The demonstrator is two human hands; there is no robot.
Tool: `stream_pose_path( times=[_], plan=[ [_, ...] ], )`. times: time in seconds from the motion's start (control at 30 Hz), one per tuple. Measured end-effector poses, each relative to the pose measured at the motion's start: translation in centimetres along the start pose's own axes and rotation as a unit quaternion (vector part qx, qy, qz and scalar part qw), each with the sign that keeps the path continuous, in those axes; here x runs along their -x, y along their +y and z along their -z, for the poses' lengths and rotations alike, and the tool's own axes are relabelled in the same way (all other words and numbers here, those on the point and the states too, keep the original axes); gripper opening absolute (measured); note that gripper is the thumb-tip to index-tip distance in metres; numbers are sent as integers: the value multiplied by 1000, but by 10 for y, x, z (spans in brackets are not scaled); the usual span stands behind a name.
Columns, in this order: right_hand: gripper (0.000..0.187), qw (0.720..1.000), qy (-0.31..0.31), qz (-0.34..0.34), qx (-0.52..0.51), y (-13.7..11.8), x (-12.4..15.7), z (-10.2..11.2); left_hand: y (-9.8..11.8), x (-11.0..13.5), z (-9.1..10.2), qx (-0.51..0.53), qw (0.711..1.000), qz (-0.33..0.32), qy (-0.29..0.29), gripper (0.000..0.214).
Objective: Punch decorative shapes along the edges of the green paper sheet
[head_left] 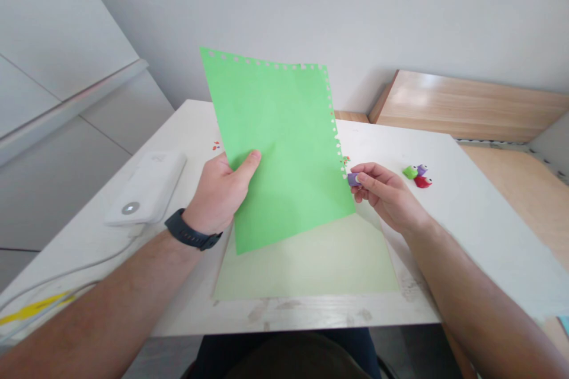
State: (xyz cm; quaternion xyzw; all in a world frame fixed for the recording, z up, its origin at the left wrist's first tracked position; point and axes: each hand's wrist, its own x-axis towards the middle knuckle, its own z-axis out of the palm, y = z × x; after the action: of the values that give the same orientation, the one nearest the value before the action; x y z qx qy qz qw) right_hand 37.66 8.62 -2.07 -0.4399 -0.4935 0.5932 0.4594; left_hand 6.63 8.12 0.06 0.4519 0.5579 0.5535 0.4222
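A bright green paper sheet [284, 148], its top and right edges nibbled with small punched holes, raised off the white surface [311, 314] by the left hand [217, 195]: thumb pressed on the front, fingers hidden behind, a grip that seems to leave the right edge free. Right hand [386, 198] just beside that edge, fingers pressed together, pinching a small purple plastic craft punch [353, 179]. Below the sheet, a pale green paper sheet [306, 263] lying flat. Right of the sheet, a cluster of 3 small punches: green [410, 172], purple [422, 169], red [422, 182]. Left of the sheet, a white power bank [149, 188] with a cable.
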Motion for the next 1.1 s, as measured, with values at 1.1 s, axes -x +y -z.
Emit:
stream_pose_path(
  times=[1.1],
  plan=[
    [21,1000,-7,0,-23,-2,1,0,-3,-1,2,-5,1000,-7,1,37]
  ],
)
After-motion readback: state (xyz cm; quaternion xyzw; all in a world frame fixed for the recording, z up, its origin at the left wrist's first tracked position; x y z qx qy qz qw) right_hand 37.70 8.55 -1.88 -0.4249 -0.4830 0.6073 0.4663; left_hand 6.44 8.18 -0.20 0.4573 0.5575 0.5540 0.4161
